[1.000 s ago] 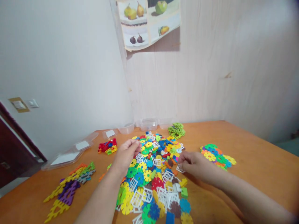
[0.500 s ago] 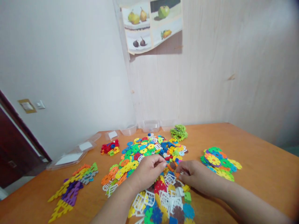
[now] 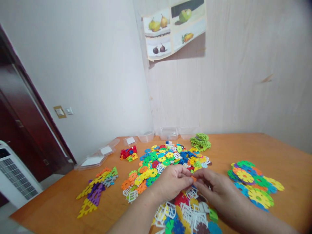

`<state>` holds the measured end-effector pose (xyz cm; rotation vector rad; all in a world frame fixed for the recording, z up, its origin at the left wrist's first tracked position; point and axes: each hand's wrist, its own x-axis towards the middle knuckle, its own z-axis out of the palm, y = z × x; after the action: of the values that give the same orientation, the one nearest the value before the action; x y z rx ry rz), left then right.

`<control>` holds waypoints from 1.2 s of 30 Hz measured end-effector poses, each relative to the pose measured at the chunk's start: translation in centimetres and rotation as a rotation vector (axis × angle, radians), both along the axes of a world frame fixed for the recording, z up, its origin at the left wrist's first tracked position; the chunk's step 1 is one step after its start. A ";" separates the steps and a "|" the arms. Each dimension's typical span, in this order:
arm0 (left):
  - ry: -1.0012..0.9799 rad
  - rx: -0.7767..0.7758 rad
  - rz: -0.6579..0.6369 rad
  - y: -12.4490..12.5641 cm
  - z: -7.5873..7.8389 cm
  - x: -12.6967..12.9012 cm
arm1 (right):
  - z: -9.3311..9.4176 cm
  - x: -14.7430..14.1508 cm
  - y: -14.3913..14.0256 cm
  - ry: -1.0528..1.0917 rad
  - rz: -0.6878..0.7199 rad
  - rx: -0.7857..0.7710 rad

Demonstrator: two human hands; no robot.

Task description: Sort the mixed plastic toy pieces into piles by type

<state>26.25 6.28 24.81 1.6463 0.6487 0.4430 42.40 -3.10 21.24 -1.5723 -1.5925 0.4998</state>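
L hand (image 3: 172,182) & R hand (image 3: 219,191) meeting over pile of plastic pcs (image 3: 170,169), fingers of both pinching small orange pc (image 3: 193,178), wooden table (image 3: 280,156), flower discs (image 3: 253,183) at right.

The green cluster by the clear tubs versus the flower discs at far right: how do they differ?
The green cluster is a single colour and heaped up; the flower discs are green, yellow, orange and blue and lie flat, overlapping. The cluster sits at the far edge near the clear tubs; the discs lie nearer, beside the right hand. The discs look larger. Both rest untouched on the wooden table.
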 end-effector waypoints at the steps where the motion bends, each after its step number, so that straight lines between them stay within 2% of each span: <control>1: -0.009 -0.019 0.014 -0.1 0.0 0.1 | -0.2 0.1 0.1 0.009 0.009 0.009; 4: -0.083 -0.072 0.095 0.6 0.0 0.1 | -0.4 0.4 0.0 0.058 0.013 0.013; 7: -0.217 -0.115 0.278 2.8 0.4 -1.0 | 0.2 1.0 -0.3 0.031 -0.043 0.000; 9: -0.325 -0.173 0.443 5.0 1.0 -2.5 | 0.7 1.5 -0.4 -0.021 -0.080 0.001; 11: -0.468 -0.245 0.710 7.5 1.6 -4.7 | 1.1 2.0 -0.5 -0.045 -0.090 0.000; 15: -0.571 -0.289 0.966 11.6 2.0 -9.5 | 1.1 2.8 -0.3 -0.060 -0.080 -0.005; 19: -0.589 -0.370 1.178 14.0 0.7 -12.1 | 1.0 3.2 -0.4 -0.082 -0.123 0.014; 23: -0.571 -0.442 1.257 15.1 -0.9 -12.6 | 1.1 3.5 -0.4 -0.114 -0.141 0.044; 26: -0.580 -0.464 1.277 15.8 -1.5 -12.6 | 1.1 3.8 -0.4 -0.132 -0.144 0.060; 36: -0.599 -0.450 1.279 16.0 -1.8 -12.9 | 0.8 4.1 -0.3 -0.159 -0.148 0.060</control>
<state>13.39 22.33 23.00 0.4353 1.1668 1.4963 46.50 -3.37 22.02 -1.7036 -1.5778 0.2494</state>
